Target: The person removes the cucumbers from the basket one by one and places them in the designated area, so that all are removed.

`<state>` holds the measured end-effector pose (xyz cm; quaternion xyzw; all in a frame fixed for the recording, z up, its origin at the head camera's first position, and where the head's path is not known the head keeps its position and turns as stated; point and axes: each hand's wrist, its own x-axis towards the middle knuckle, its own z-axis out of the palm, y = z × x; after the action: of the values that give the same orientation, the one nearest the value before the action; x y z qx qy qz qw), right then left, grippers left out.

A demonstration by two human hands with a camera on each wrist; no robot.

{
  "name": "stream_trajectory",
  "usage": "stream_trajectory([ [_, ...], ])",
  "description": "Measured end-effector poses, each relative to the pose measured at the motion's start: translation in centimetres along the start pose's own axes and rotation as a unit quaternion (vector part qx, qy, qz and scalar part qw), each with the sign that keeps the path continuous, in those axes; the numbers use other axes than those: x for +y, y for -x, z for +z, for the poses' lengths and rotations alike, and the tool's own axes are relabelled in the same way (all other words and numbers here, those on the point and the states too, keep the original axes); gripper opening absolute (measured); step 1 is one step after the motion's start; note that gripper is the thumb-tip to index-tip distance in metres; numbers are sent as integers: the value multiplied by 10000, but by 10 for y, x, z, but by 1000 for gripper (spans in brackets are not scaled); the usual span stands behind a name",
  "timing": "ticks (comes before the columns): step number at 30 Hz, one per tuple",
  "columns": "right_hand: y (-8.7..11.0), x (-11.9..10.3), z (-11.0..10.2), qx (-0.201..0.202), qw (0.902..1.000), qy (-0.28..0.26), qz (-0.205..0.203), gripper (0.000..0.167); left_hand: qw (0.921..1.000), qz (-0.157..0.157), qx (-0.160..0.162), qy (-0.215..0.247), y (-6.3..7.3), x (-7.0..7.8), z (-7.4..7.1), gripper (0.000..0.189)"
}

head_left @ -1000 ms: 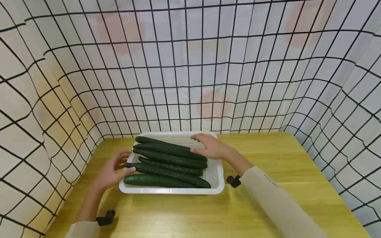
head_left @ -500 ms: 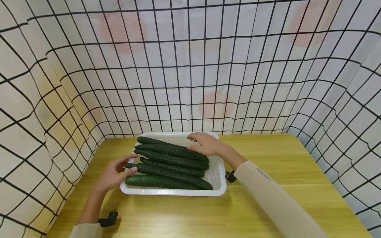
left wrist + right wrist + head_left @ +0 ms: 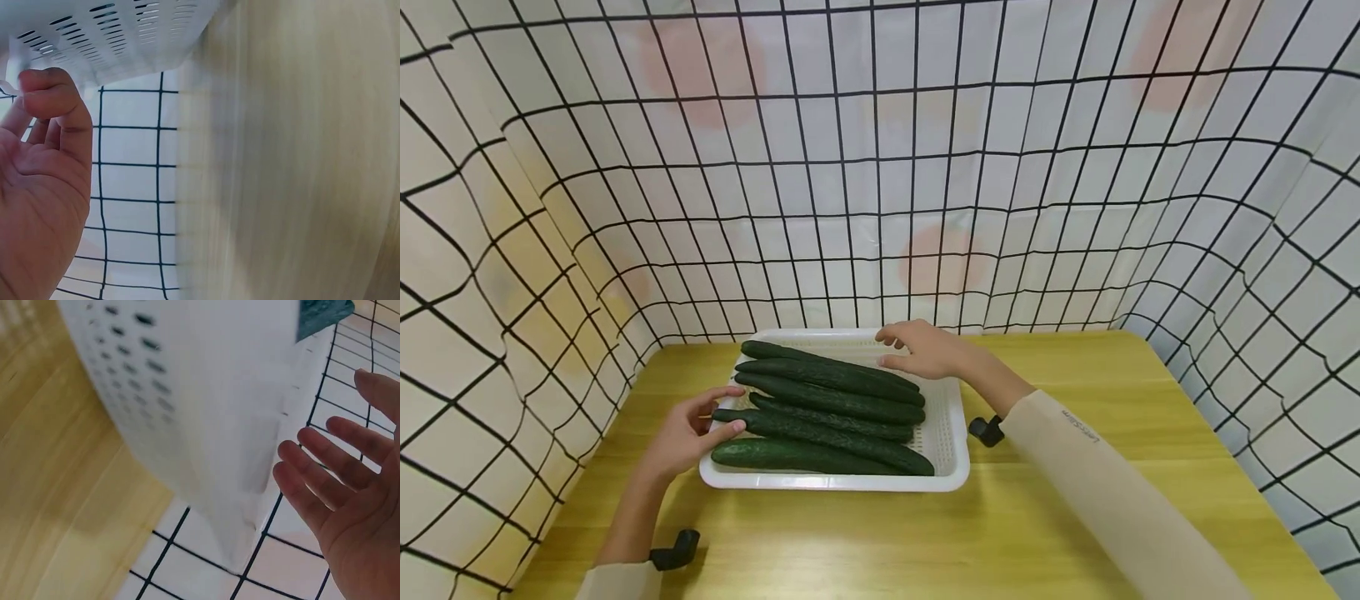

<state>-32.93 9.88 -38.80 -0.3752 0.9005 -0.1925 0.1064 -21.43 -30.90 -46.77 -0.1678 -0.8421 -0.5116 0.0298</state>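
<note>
A white plastic basket (image 3: pixel 842 482) holds several dark green cucumbers (image 3: pixel 831 402) lying side by side, slightly slanted. My left hand (image 3: pixel 679 435) is at the basket's left rim, thumb and forefinger apart on either side of one cucumber's stem end. The left wrist view shows that hand (image 3: pixel 47 156) against the slotted basket wall (image 3: pixel 109 37); its contact with the cucumber cannot be made out. Above the back right of the basket is my right hand (image 3: pixel 925 352), fingers spread and holding nothing. The right wrist view shows its palm (image 3: pixel 356 487) beside the basket wall (image 3: pixel 206 400).
The basket stands on a yellow wood-grain table (image 3: pixel 1075 417). Black wire grid panels (image 3: pixel 880 192) rise behind it and on both sides. A black wrist-camera mount (image 3: pixel 676 550) sits on my left wrist, another (image 3: pixel 987 431) on the right.
My left forefinger has come down over the left rim, nearer the thumb. My right hand has shifted slightly back, off the rearmost cucumbers. The cucumbers lie practically as before.
</note>
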Motion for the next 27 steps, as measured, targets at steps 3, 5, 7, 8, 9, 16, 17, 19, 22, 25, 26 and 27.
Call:
stream_trajectory([
  [3, -5, -5, -3, -9, 9999, -81, -123, 56, 10000, -30, 6, 63, 0, 2, -2, 48],
  [5, -8, -9, -4, 0, 9998, -134, -143, 55, 9999, -48, -30, 119, 0, 4, -3, 49],
  [7, -10, -12, -6, 78, 9996, -209, -144, 53, 9998, -66, -44, 158, 1, 4, -3, 49],
  [8, -11, -14, -7, 130, 9995, -260, -132, 52, 9998, -67, -47, 165, 1, 5, -3, 50],
  [9, -12, -16, -8, 181, 9993, -311, -120, 51, 9998, -78, -49, 168, 1, 5, -3, 50],
  [16, -26, -26, 3, 101, 9979, -633, -26, 53, 9997, -231, -12, 105, 1, 5, -2, 50],
  [17, -28, -25, 6, 56, 9978, -667, 17, 53, 9996, -257, -18, 106, 1, 5, -1, 50],
  [19, -32, -23, 13, 24, 9973, -732, 101, 55, 9995, -295, -4, 95, 0, 5, 0, 50],
  [22, -36, -21, 22, 25, 9967, -801, 150, 55, 9992, -374, 26, 125, 1, 4, 1, 51],
  [25, -40, -21, 31, 21, 9964, -826, 178, 54, 9983, -557, 40, 172, 3, 4, 2, 53],
  [26, -40, -21, 34, 14, 9966, -802, 190, 53, 9979, -627, 48, 168, 4, 4, 2, 54],
  [27, -41, -21, 37, 10, 9971, -742, 184, 53, 9974, -695, 56, 190, 4, 5, 2, 55],
])
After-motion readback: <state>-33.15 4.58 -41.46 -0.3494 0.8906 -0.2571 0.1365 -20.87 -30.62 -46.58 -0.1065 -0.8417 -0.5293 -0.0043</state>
